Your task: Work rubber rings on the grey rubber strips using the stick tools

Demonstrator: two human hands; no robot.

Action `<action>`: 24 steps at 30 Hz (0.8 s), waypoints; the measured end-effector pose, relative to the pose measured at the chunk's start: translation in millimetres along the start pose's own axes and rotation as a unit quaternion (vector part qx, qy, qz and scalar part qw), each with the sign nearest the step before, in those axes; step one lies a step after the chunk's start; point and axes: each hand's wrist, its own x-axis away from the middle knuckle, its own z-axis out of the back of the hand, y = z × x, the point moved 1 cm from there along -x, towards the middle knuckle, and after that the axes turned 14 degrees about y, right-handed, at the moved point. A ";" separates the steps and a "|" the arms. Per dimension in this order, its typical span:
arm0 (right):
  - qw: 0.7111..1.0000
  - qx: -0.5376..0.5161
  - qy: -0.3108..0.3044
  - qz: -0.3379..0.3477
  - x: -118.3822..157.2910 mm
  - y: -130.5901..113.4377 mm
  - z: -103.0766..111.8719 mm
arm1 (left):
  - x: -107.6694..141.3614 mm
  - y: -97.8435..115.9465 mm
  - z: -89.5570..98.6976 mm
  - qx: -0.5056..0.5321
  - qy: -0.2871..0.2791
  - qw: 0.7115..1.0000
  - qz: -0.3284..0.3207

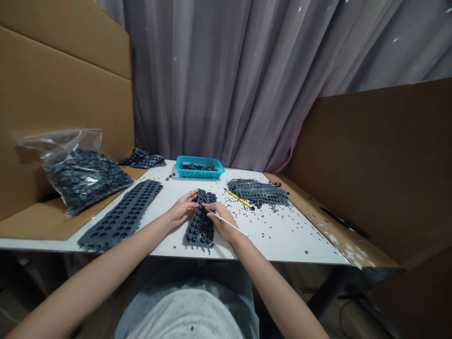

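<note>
A dark grey moulded rubber sheet (199, 230), covered in rows of round ring-shaped parts, lies on the table in front of me. My left hand (183, 208) grips its far left edge, the fingers bent over it. In my right hand (223, 221) is a thin white stick (231, 225), pinched like a pen and slanting down to the right. Its front end is at the sheet's upper part, close to my left fingertips; the exact tip is hidden by the fingers.
Left of my arm lies a longer perforated rubber sheet (123, 214), with a clear bag (88, 176) of rubber rings beyond. A blue basket (200, 175) holds small dark parts. On the right are stacked perforated sheets (261, 192), a yellow pen-like tool (238, 197) and scattered dark bits.
</note>
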 end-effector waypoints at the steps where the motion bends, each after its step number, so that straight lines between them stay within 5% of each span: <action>1: 1.000 0.003 0.000 0.003 -0.3 0.5 -0.2 | -0.3 -0.3 0.1 0.000 0.000 1.000 0.000; 24: 1.000 -0.006 -0.007 0.021 -2.9 -2.0 -1.0 | 1.4 2.0 -0.5 -0.003 0.006 1.000 0.019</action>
